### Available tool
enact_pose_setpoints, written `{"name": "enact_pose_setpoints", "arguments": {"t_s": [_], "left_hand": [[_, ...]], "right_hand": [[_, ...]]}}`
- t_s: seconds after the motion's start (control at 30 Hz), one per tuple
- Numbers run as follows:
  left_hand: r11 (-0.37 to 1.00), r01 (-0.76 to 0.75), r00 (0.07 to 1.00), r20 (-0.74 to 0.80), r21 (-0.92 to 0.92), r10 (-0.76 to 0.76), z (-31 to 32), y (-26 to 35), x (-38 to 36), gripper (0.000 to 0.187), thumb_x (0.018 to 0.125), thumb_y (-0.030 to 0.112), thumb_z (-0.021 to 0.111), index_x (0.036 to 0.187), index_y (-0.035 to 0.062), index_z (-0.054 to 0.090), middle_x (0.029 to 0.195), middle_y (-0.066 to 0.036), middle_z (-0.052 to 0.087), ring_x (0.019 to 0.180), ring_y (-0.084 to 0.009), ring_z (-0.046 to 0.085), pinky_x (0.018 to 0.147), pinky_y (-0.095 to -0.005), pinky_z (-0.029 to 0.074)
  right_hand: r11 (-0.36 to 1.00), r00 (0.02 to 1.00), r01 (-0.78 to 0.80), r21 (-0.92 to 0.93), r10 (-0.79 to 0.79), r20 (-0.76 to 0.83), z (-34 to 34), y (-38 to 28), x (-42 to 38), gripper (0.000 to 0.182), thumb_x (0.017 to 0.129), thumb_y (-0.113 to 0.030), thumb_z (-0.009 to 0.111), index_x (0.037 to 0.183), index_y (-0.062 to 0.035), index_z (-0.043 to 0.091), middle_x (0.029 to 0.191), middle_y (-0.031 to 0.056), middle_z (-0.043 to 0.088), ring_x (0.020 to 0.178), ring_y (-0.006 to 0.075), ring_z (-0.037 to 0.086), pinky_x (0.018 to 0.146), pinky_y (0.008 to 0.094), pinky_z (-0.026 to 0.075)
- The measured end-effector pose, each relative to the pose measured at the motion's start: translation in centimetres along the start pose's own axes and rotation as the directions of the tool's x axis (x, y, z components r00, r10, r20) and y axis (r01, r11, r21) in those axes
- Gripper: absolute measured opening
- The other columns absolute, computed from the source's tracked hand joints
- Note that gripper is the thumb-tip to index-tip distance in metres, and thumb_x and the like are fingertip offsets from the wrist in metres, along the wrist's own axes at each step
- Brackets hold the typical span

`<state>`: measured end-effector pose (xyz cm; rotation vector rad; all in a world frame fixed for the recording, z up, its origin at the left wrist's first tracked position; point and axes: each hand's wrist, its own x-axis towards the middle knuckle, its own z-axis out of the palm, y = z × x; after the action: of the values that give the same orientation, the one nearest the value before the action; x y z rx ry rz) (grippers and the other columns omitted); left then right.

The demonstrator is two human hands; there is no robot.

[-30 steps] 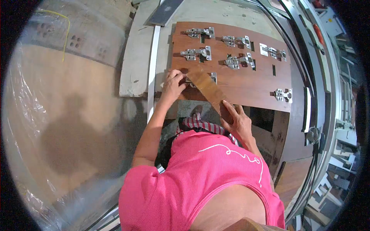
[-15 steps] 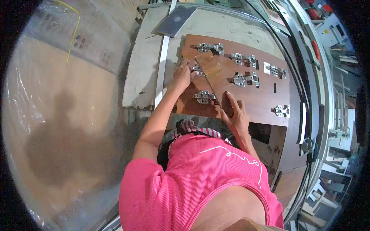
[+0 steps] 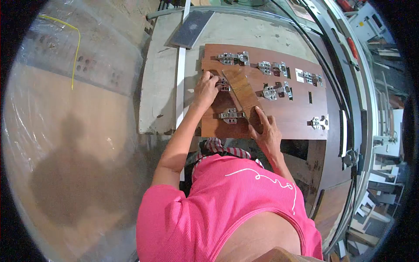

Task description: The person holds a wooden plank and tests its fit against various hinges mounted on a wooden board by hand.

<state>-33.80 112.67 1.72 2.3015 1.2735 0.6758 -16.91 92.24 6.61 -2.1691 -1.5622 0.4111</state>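
My left hand (image 3: 206, 91) is closed at the left side of a brown board (image 3: 301, 124), with thumb and fingertips on a metal cabinet hinge (image 3: 224, 84). Between thumb and fingers, my right hand (image 3: 268, 133) grips the lower end of a narrow brown wooden strip (image 3: 242, 90). The strip slants across the board, its upper end close to the hinge at my left hand. Just left of the strip's lower part lies another hinge (image 3: 229, 115). Several more hinges sit on the board, among them one at the upper left (image 3: 233, 58) and one at the lower right (image 3: 320, 122).
Beneath the board is a pale worktable (image 3: 166, 78). A white strip (image 3: 180, 83) and a dark grey rectangular block (image 3: 192, 29) lie on its left part. Long dark rails (image 3: 338, 83) run along the right. Plastic-covered sheets (image 3: 74, 144) stand at the left.
The view has shifted slightly. The wooden strip now lies flatter, showing more of its face. My left fingers have moved slightly about the hinge, while my right hand keeps its grip.
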Motion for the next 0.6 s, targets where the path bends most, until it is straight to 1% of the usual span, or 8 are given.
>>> {"name": "enact_pose_setpoints", "arguments": {"t_s": [0.13,0.2,0.33,0.4,0.43,0.47,0.53,0.6], "left_hand": [[1.0,0.006,1.0,-0.008,-0.004,-0.006,0.1,-0.4,0.0,0.029,0.074,0.009,0.069,0.103,0.0062,0.064,0.104,-0.012,0.053,0.098,-0.0327,0.056,0.084,-0.0435,0.048],[0.999,-0.048,0.997,0.054,0.018,0.047,-0.4,-0.5,0.1,0.028,0.076,0.009,0.067,0.103,0.0055,0.063,0.103,-0.014,0.054,0.097,-0.0338,0.057,0.083,-0.0441,0.048],[0.998,0.016,0.994,0.109,-0.056,-0.01,-1.5,-1.0,3.2,0.028,0.076,0.01,0.067,0.103,0.0035,0.062,0.105,-0.016,0.054,0.099,-0.035,0.056,0.084,-0.0443,0.048],[1.0,0.019,1.0,-0.025,0.015,-0.018,-0.9,-0.8,5.6,0.028,0.077,0.011,0.067,0.103,0.0018,0.061,0.107,-0.017,0.054,0.1,-0.0359,0.056,0.084,-0.0454,0.047],[0.992,0.076,0.997,0.007,0.099,-0.077,-0.3,-0.8,6.8,0.029,0.078,0.012,0.067,0.104,0.0003,0.061,0.109,-0.017,0.054,0.1,-0.0354,0.057,0.084,-0.0456,0.048],[0.993,0.069,0.998,0.007,0.098,-0.07,0.3,-1.4,7.8,0.029,0.078,0.012,0.067,0.104,0.0003,0.061,0.109,-0.017,0.054,0.1,-0.0354,0.057,0.084,-0.0456,0.048],[0.982,0.035,0.999,-0.043,0.186,-0.028,2.3,-3.0,9.4,0.027,0.079,0.011,0.065,0.105,0.0037,0.062,0.111,-0.017,0.054,0.099,-0.0346,0.058,0.082,-0.0454,0.049],[0.994,0.018,0.998,-0.061,0.109,-0.012,2.9,-3.4,10.0,0.027,0.079,0.01,0.064,0.105,0.0058,0.063,0.109,-0.016,0.055,0.099,-0.0345,0.058,0.082,-0.0449,0.049]], "right_hand": [[0.999,0.998,-0.013,-0.036,0.016,0.06,-0.1,-0.3,0.4,0.065,0.078,-0.032,0.07,0.137,-0.0286,0.043,0.101,0.0136,0.054,0.085,0.0336,0.061,0.069,0.0436,0.052],[1.0,0.998,-0.005,-0.022,0.006,0.06,-0.2,-0.4,0.9,0.063,0.079,-0.033,0.068,0.136,-0.0286,0.043,0.101,0.0147,0.053,0.084,0.035,0.061,0.068,0.0444,0.052],[0.999,0.998,0.039,0.001,-0.039,-0.044,-0.5,-1.2,3.1,0.064,0.079,-0.036,0.068,0.137,-0.0293,0.042,0.102,0.0151,0.054,0.087,0.0348,0.062,0.069,0.0444,0.052],[0.998,0.993,0.068,0.009,-0.067,-0.099,-0.6,-1.8,4.6,0.064,0.079,-0.037,0.068,0.137,-0.0294,0.042,0.102,0.0157,0.054,0.088,0.0351,0.061,0.07,0.0445,0.052],[1.0,0.998,0.024,-0.012,-0.025,-0.059,-0.8,-2.3,5.4,0.064,0.08,-0.039,0.067,0.137,-0.029,0.041,0.104,0.0164,0.054,0.089,0.0355,0.061,0.07,0.0445,0.052],[0.999,1.0,-0.019,-0.036,0.019,-0.022,-0.9,-2.7,6.0,0.064,0.08,-0.04,0.067,0.137,-0.0286,0.041,0.105,0.0171,0.054,0.09,0.0359,0.062,0.071,0.0446,0.052],[0.999,0.999,-0.016,-0.041,0.014,-0.031,-0.7,-2.9,6.8,0.064,0.08,-0.041,0.066,0.137,-0.0279,0.041,0.105,0.0179,0.054,0.089,0.0363,0.062,0.07,0.0446,0.052],[0.999,0.999,-0.026,-0.046,0.024,-0.045,-0.1,-2.2,7.4,0.064,0.081,-0.042,0.066,0.137,-0.0271,0.041,0.106,0.0187,0.054,0.089,0.0367,0.062,0.07,0.0445,0.052]]}}
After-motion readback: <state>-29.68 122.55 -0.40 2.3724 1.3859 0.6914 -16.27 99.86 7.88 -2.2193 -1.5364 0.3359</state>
